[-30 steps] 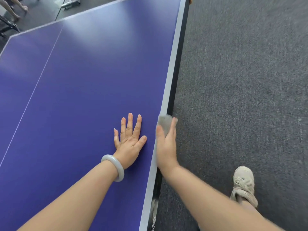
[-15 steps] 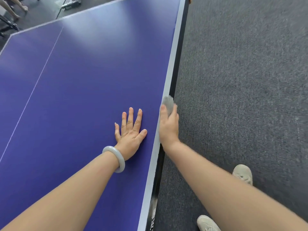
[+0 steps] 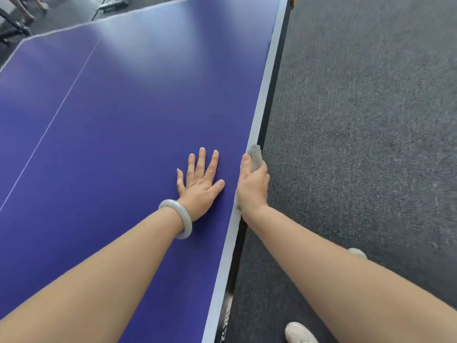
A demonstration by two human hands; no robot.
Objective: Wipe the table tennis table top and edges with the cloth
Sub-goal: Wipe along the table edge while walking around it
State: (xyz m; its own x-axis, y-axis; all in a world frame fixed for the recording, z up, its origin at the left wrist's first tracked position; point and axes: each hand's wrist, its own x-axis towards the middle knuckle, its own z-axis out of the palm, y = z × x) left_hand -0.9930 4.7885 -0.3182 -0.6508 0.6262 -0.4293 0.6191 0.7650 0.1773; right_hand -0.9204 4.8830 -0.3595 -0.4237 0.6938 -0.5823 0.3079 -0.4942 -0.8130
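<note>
From my seat the only writing I can find is white lettering (image 3: pixel 225 318) on the black side rail (image 3: pixel 268 115) of the table tennis table (image 3: pixel 111 120), down at 6 o'clock of the view; it runs along the rail and is too blurred for me to read. I see no brand or label elsewhere.

The grey cloth (image 3: pixel 255 154) sits on the table's white edge stripe (image 3: pixel 265 78), sticking out at 12 o'clock from the right hand (image 3: pixel 252 186). That hand grips the cloth against the edge: thumb lying along the top of the stripe, fingers curled over the side toward the rail (their tips are hidden from me).

The left hand (image 3: pixel 201 186) lies at 9 o'clock of the right one, near it but apart, palm flat on the blue top with fingers spread and straight, holding nothing. A pale bangle (image 3: pixel 179 216) rings its wrist.

A thin white centre line (image 3: pixel 49 125) crosses the top at 9 o'clock. Grey carpet (image 3: pixel 371 120) fills the 3 o'clock side, with a light shoe (image 3: pixel 299 332) at 5 o'clock.
</note>
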